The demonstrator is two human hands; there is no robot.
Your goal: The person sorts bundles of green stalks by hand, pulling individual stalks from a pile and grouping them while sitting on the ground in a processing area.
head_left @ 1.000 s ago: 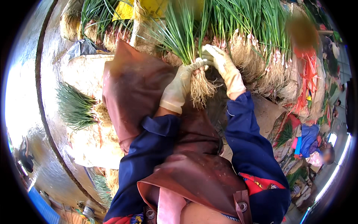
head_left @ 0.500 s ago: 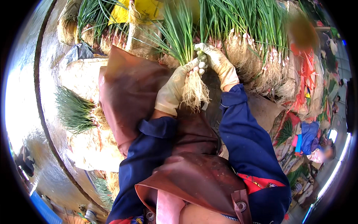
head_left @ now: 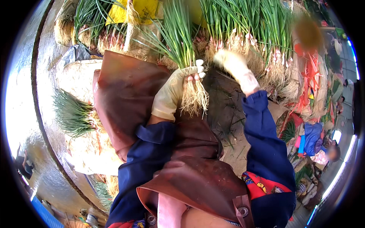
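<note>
**L hand [head_left: 175,83] round spring-onion bunch [head_left: 183,41]; R hand [head_left: 232,65] near row**

Bunch upright, upper ctr of frame: green leaves up, pinkish bulbs just below L hand, pale roots hanging over dark ground [head_left: 224,102] w/ leaf scraps. L grip wrapped tight round stems. R hand blurred, right of bunch & apart from it, just below spring-onion row [head_left: 247,21] in upper right; can't tell if R grip is spread or pinching, nor if it touches roots there. Both hands in pale gloves, navy sleeves [head_left: 262,125]. Brown apron [head_left: 125,83] across ctr & lower ctr. Yellow sheet [head_left: 140,12] upper left of ctr. Another bunch [head_left: 70,112] lying at mid-left. Red plastic strips [head_left: 312,72] upper right, beside row.
</note>
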